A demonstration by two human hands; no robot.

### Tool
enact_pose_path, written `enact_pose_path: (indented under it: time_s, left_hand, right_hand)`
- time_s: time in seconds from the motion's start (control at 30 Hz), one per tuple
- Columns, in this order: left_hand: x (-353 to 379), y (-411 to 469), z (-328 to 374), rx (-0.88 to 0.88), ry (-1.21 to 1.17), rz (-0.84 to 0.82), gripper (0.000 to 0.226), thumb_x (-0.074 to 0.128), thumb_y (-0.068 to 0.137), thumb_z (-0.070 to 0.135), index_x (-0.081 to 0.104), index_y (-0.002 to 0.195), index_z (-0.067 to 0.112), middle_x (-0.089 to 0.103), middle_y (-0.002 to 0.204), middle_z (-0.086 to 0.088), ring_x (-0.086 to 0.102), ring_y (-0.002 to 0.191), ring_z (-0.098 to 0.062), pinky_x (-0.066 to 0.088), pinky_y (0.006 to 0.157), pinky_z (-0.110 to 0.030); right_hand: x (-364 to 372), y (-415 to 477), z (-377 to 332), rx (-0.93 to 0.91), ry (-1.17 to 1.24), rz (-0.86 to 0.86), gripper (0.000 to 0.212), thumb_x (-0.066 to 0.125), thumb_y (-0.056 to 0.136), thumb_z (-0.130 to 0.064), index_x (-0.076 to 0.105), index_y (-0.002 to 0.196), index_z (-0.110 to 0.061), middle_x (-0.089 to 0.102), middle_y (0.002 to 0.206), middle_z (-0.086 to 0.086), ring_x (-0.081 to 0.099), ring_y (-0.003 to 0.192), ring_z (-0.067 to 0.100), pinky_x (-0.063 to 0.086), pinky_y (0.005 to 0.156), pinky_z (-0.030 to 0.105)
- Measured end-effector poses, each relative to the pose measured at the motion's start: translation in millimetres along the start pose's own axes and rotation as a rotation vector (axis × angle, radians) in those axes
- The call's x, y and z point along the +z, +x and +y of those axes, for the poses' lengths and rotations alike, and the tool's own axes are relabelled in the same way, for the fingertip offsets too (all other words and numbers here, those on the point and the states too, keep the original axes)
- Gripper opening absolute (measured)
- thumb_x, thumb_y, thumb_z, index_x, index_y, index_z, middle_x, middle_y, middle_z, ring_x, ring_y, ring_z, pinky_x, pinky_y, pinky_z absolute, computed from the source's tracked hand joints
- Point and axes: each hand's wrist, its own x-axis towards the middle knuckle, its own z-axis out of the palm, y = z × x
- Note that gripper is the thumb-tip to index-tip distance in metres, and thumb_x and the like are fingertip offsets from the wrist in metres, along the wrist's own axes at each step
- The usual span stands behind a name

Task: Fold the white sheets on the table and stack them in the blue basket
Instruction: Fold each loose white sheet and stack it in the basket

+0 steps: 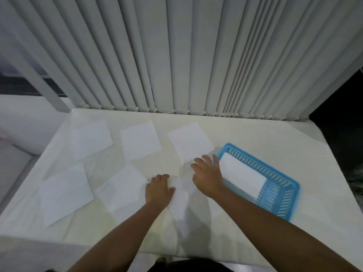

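Grey vertical blinds (pixel 176 55) behind white table (pixel 255 134); dim light.

Single head view, looking forward-down, close over table (pixel 255 134).

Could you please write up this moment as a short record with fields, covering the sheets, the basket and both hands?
surface: white cloth-covered table
flat sheets: five white square paper sheets, three in the far row, two nearer on the left
sheet in work: blurred white sheet under both hands
basket: blue slotted plastic basket, right of the hands
in basket: one folded white sheet
left hand: flat, fingers spread
right hand: flat, beside the basket
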Motion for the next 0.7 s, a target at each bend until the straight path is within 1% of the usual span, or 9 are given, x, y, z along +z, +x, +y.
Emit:
enact_pose_path:
  time_s: [0.07, 0.1, 0.17, 0.27, 0.33, 0.4, 0.5, 0.63, 0.7]
  left_hand:
    - [2.2, -1.6, -3.2, 0.015, 0.045, -0.028, 0.053, 0.054, 0.089, 0.041, 0.04, 0.136, 0.023, 0.047, 0.135, -0.001, 0.043, 0.127, -0.022, 0.039, 0.101, -0.035]
    - [3.2, -1.5, -3.7, 0.015, 0.027, -0.05, 0.053, 0.055, 0.089, 0.038, 0.039, 0.137, 0.022, 0.047, 0.135, -0.002, 0.045, 0.126, -0.023, 0.04, 0.1, -0.035]
    - [4.0, -0.2, -3.5, -0.011, -0.093, -0.112, 0.054, 0.057, 0.089, 0.03, 0.036, 0.138, 0.02, 0.047, 0.133, -0.004, 0.05, 0.122, -0.025, 0.045, 0.095, -0.036]
    - [4.0, 4.7, -4.2, -0.068, -0.224, -0.189, 0.048, 0.056, 0.088, 0.022, 0.039, 0.133, 0.018, 0.059, 0.121, -0.007, 0.059, 0.11, -0.028, 0.049, 0.086, -0.036]
    - [1.3, 7.8, -4.7, -0.046, -0.189, -0.203, 0.031, 0.053, 0.088, 0.02, 0.049, 0.119, 0.016, 0.064, 0.111, -0.006, 0.06, 0.106, -0.026, 0.048, 0.081, -0.034]
    - [-3.5, 9.8, -5.3, 0.004, -0.136, -0.179, 0.021, 0.049, 0.089, 0.019, 0.057, 0.108, 0.015, 0.062, 0.11, -0.004, 0.058, 0.107, -0.023, 0.046, 0.082, -0.033]
    - [-14.0, 11.3, -7.4, 0.057, -0.126, -0.079, 0.022, 0.049, 0.09, 0.017, 0.06, 0.109, 0.015, 0.059, 0.113, -0.004, 0.054, 0.11, -0.022, 0.046, 0.086, -0.033]
    - [-24.7, 1.5, -10.8, 0.148, -0.127, 0.073, 0.015, 0.051, 0.089, 0.015, 0.059, 0.102, 0.015, 0.061, 0.105, 0.001, 0.054, 0.102, -0.019, 0.047, 0.078, -0.031]
    - [-24.7, -9.0, -14.6, 0.194, -0.169, 0.098, 0.013, 0.052, 0.088, 0.013, 0.059, 0.098, 0.016, 0.062, 0.1, 0.004, 0.054, 0.097, -0.017, 0.046, 0.075, -0.03]
  right_hand:
    - [0.0, 7.9, -8.8, -0.104, -0.093, -0.196, 0.035, 0.046, 0.09, -0.023, 0.059, 0.122, -0.016, 0.055, 0.135, 0.005, 0.034, 0.137, 0.029, -0.007, 0.112, 0.059]
    - [0.3, 9.7, -12.2, -0.14, -0.147, -0.258, 0.037, 0.043, 0.092, -0.02, 0.054, 0.126, -0.014, 0.052, 0.137, 0.007, 0.029, 0.14, 0.03, -0.01, 0.111, 0.062]
    - [1.8, 10.5, -16.9, -0.179, -0.241, -0.32, 0.042, 0.046, 0.09, -0.018, 0.046, 0.132, -0.014, 0.051, 0.136, 0.01, 0.029, 0.138, 0.032, -0.011, 0.11, 0.066]
    - [3.9, 11.8, -20.8, -0.18, -0.242, -0.313, 0.048, 0.051, 0.089, -0.02, 0.041, 0.136, -0.015, 0.053, 0.133, 0.011, 0.036, 0.133, 0.032, -0.008, 0.111, 0.065]
    - [0.8, 14.0, -21.9, -0.184, -0.232, -0.317, 0.044, 0.054, 0.089, -0.022, 0.044, 0.131, -0.016, 0.054, 0.133, 0.011, 0.038, 0.132, 0.031, -0.001, 0.113, 0.063]
    - [-3.2, 15.6, -21.6, -0.173, -0.2, -0.308, 0.036, 0.052, 0.09, -0.021, 0.049, 0.126, -0.016, 0.053, 0.133, 0.01, 0.039, 0.131, 0.031, 0.004, 0.114, 0.06]
    - [-9.9, 16.9, -20.3, -0.122, -0.091, -0.257, 0.031, 0.046, 0.091, -0.017, 0.053, 0.121, -0.017, 0.055, 0.13, 0.008, 0.04, 0.129, 0.028, 0.004, 0.115, 0.057]
    - [-18.1, 11.9, -12.7, -0.139, -0.008, -0.143, 0.026, 0.049, 0.091, -0.016, 0.055, 0.115, -0.018, 0.067, 0.109, 0.005, 0.054, 0.113, 0.025, 0.008, 0.116, 0.051]
    - [-16.2, 3.0, -8.0, -0.195, -0.045, -0.099, 0.018, 0.059, 0.086, -0.018, 0.063, 0.103, -0.02, 0.071, 0.094, 0.004, 0.06, 0.102, 0.024, 0.014, 0.114, 0.051]
